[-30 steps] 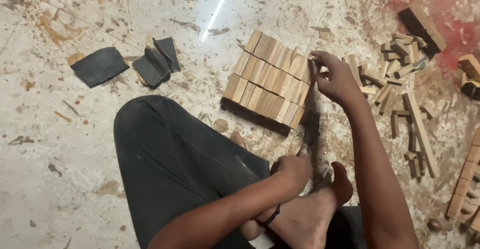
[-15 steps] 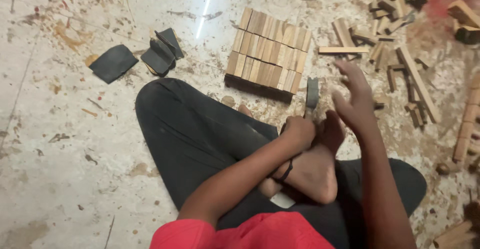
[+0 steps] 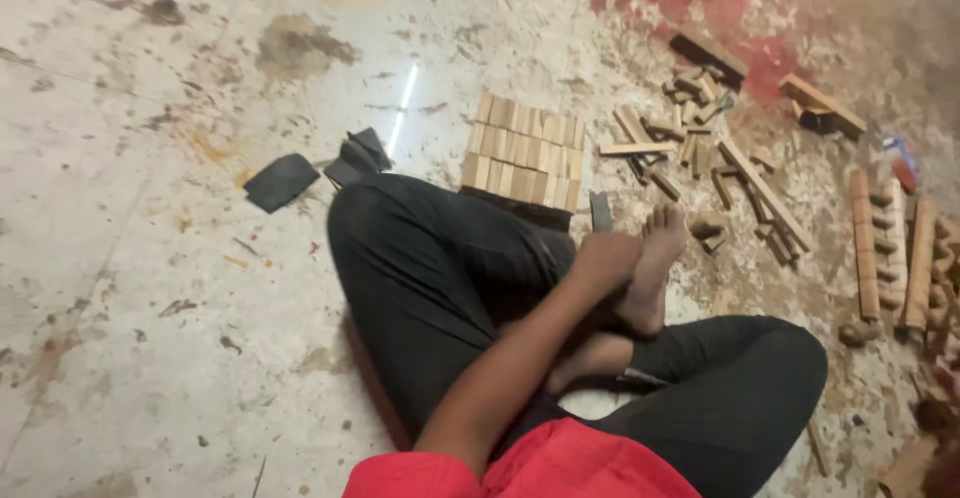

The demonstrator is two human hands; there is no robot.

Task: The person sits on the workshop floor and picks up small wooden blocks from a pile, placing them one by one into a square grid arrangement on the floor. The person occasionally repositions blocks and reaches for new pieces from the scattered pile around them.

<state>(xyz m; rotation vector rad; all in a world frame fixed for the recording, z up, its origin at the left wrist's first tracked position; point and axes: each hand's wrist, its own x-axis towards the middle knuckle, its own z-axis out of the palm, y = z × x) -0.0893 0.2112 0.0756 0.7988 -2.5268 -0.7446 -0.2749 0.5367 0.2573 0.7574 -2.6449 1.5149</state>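
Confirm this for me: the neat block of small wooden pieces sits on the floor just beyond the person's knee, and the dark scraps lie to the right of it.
Not quite. The head view shows the dark scraps lying to the left of the block of wooden pieces, not the right. The block does sit on the floor just beyond the knee.

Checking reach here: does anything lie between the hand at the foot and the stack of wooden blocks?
Nearly clear. The left hand rests on the foot; only a small dark piece lies just ahead of it, beside the block stack's near right corner.

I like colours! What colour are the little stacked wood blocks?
Light tan blocks, head view.
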